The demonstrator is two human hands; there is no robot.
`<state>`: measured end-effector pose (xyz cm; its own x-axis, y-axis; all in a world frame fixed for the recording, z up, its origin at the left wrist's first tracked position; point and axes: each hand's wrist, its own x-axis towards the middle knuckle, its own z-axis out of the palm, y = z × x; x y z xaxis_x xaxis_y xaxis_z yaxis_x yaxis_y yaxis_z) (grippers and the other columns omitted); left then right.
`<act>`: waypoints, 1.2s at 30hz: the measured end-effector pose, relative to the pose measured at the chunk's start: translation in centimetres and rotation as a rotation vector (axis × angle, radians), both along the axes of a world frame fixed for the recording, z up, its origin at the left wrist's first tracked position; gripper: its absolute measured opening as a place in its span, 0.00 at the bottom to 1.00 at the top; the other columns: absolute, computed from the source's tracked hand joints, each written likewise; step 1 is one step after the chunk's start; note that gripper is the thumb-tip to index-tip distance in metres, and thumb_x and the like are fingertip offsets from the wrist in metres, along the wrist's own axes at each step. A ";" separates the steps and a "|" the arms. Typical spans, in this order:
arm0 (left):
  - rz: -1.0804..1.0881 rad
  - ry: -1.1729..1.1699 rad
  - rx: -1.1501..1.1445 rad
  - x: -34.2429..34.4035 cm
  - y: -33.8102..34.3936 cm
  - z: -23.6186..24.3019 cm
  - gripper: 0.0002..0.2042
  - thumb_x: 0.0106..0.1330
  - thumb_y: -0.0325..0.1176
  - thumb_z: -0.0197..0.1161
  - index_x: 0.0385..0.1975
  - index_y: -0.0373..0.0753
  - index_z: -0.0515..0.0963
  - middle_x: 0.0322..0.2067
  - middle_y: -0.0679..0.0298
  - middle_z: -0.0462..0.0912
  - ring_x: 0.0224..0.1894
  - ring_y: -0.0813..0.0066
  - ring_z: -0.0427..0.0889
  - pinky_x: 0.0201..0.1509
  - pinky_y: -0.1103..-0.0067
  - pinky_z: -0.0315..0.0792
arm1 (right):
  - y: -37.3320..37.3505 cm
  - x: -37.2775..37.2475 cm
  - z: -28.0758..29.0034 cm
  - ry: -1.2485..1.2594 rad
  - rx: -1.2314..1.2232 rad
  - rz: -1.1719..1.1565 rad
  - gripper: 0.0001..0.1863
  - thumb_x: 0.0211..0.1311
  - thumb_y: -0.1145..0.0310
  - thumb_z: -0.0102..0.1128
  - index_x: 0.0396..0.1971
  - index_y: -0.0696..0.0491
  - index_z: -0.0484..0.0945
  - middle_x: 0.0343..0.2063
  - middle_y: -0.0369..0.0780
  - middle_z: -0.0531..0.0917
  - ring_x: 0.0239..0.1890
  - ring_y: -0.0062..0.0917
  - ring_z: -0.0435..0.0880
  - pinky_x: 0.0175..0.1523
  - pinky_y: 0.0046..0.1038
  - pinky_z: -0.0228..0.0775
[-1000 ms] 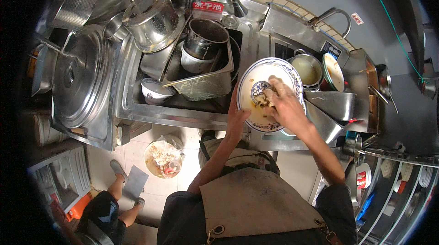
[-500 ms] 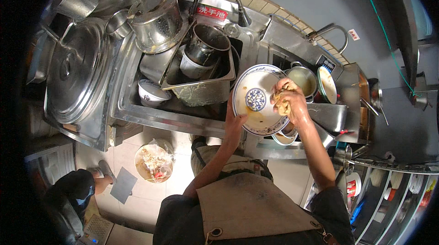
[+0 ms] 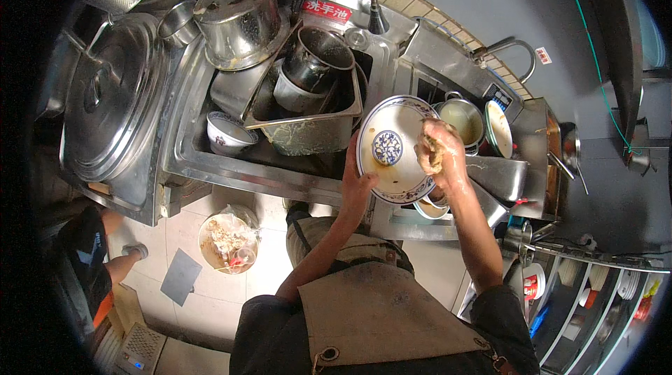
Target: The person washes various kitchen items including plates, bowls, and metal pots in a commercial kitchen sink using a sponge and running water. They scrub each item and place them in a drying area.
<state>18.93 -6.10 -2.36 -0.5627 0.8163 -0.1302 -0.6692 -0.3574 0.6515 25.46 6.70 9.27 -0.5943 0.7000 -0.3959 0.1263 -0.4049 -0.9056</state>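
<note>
A large white plate [image 3: 404, 117] with a blue patterned rim and a blue flower medallion is tilted toward me over the sink edge. My left hand [image 3: 357, 182] grips its left rim, thumb on the face and fingers hidden beneath. Closed over the plate's right side, my wet right hand [image 3: 448, 151] holds a yellowish-brown wad [image 3: 430, 154]; whether it is a rag or food scraps I cannot make out. Brownish smears and small dark specks lie on the plate. Under its lower right edge, part of a bowl [image 3: 432, 209] shows.
A steel pan [image 3: 311, 134] holding pots stands in the left sink beside a white bowl [image 3: 227, 133]. A pot of cloudy liquid [image 3: 462, 122] and a soiled plate [image 3: 498, 129] are at right. On the floor is a scrap bucket [image 3: 229, 240]; another person [image 3: 87, 256] is at far left.
My right hand has turned slightly on the wad, still over the plate's right side. My left hand keeps its grip. The person at far left has shifted, and the view has moved a little.
</note>
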 end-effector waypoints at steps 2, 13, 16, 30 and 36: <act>0.006 -0.013 0.014 0.1 0.0 -0.3 0.40 0.43 0.26 0.51 0.63 0.34 0.48 0.57 0.57 0.59 0.59 0.69 0.61 0.63 0.76 0.54 | -0.8 -0.7 0.9 -0.077 0.090 -0.044 0.09 0.43 0.70 0.66 0.21 0.55 0.73 0.15 0.33 0.74 0.13 0.15 0.70 0.15 0.17 0.57; 0.002 -0.007 -0.048 -0.4 -0.2 1.2 0.41 0.41 0.24 0.49 0.63 0.34 0.47 0.58 0.57 0.59 0.59 0.70 0.60 0.63 0.77 0.53 | -1.3 -0.2 0.0 0.025 0.307 0.021 0.07 0.39 0.81 0.55 0.15 0.55 0.67 0.13 0.30 0.69 0.16 0.12 0.65 0.20 0.17 0.55; -0.030 -0.005 -0.061 -0.2 -0.1 0.7 0.41 0.40 0.25 0.50 0.63 0.35 0.47 0.57 0.57 0.59 0.59 0.70 0.60 0.62 0.77 0.54 | -2.1 -0.2 0.3 -0.008 0.345 0.045 0.10 0.37 0.82 0.52 0.12 0.53 0.63 0.12 0.29 0.66 0.15 0.10 0.60 0.18 0.17 0.50; -0.008 0.043 -0.038 -0.1 0.1 0.8 0.44 0.48 0.44 0.62 0.64 0.35 0.47 0.58 0.56 0.58 0.59 0.67 0.61 0.61 0.73 0.57 | -0.5 0.2 0.5 -0.176 0.537 0.168 0.10 0.56 0.69 0.58 0.35 0.59 0.75 0.30 0.39 0.79 0.31 0.18 0.77 0.34 0.20 0.69; 0.006 0.067 -0.063 0.0 0.2 0.7 0.47 0.47 0.53 0.64 0.63 0.35 0.47 0.59 0.55 0.57 0.60 0.66 0.60 0.61 0.72 0.57 | -1.3 2.6 0.2 -0.397 1.007 0.374 0.12 0.54 0.77 0.57 0.41 0.57 0.76 0.34 0.44 0.80 0.34 0.28 0.80 0.40 0.25 0.72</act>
<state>18.89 -5.85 -1.64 -0.5768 0.8042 -0.1437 -0.6216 -0.3179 0.7159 28.09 5.37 9.46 -0.7902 0.6117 0.0383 0.4358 0.6047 -0.6666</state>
